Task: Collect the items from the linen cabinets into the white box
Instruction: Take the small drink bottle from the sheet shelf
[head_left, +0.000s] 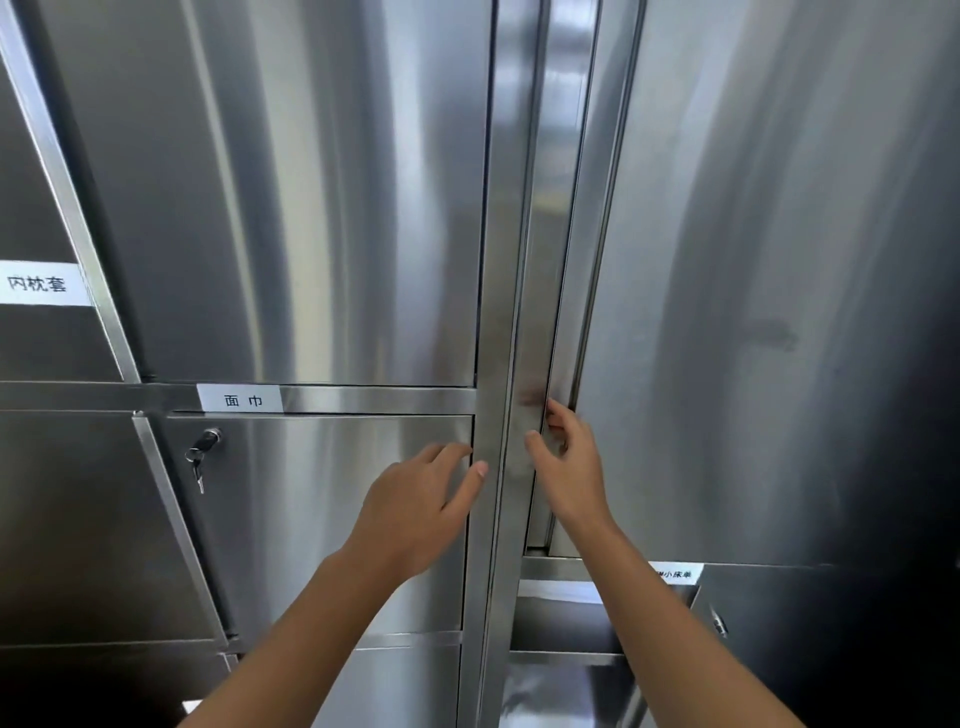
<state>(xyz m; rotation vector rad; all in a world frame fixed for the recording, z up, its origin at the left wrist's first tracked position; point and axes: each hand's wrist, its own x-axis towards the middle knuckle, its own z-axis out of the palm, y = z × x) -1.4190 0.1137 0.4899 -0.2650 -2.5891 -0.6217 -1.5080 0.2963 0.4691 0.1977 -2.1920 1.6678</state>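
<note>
Stainless steel linen cabinets fill the view. My left hand (421, 509) lies with straight fingers against the right edge of a lower cabinet door (322, 519), under a white label (241, 399). My right hand (563, 457) has its fingers hooked round the left edge of the tall right-hand door (753, 286), which stands slightly ajar. No linen items and no white box are in sight.
A lock with keys (200, 452) hangs on the lower left door. A vertical steel post (493, 312) separates the two cabinets. Below the right door is an open compartment (566, 618) with a labelled strip (675, 574). Another label (39, 283) sits far left.
</note>
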